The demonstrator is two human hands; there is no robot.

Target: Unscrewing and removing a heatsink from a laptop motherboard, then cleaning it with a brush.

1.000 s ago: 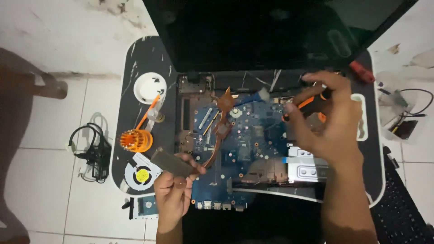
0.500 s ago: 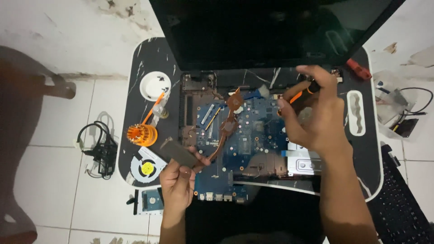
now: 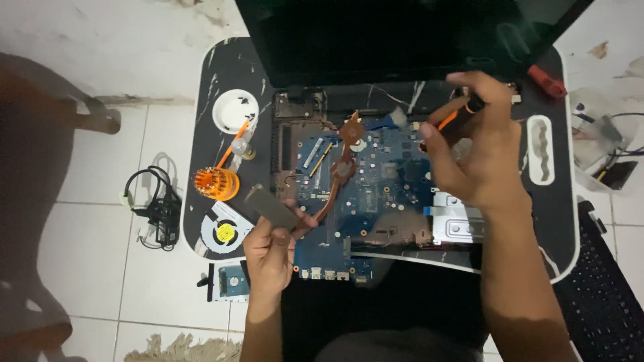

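Far left, on the floor tiles: black cable bundle [image 3: 157, 208], lying as a second ago. On the dark worktop [image 3: 221, 67], from its left edge inward: white round dish [image 3: 235, 110], small bottle with an orange nozzle [image 3: 243, 149], orange ribbed part [image 3: 217, 183], loose cooling fan [image 3: 221, 231]. Below the worktop edge, a bare hard drive [image 3: 228, 281]. None shifted against each other; only drifted together in the view, so a small turn of the head rather than any move on the worktop.

Next, the left hand [image 3: 272, 251]: grip closed on a dark flat rectangular piece [image 3: 272, 206], thumb on top, held just over the lower left corner of the blue motherboard [image 3: 376, 194]. Same hold, same spot as half a second ago.

Centre: copper heat pipe [image 3: 339, 167] running across the motherboard, not lifted. Behind, the open laptop screen [image 3: 402, 33].

Right: the right hand [image 3: 479, 154], grip clamped on an orange-and-black screwdriver [image 3: 456, 114], hovering over the motherboard's upper right area. Tip hidden behind the fingers, so contact with the board cannot be told. Barely moved relative to the board since a second ago.

Further right: red-handled tool [image 3: 547, 80] at the worktop's far corner, black keyboard [image 3: 604, 295] down on the floor.

Judged from so little change: a pause in the work on the board, not a new stage.
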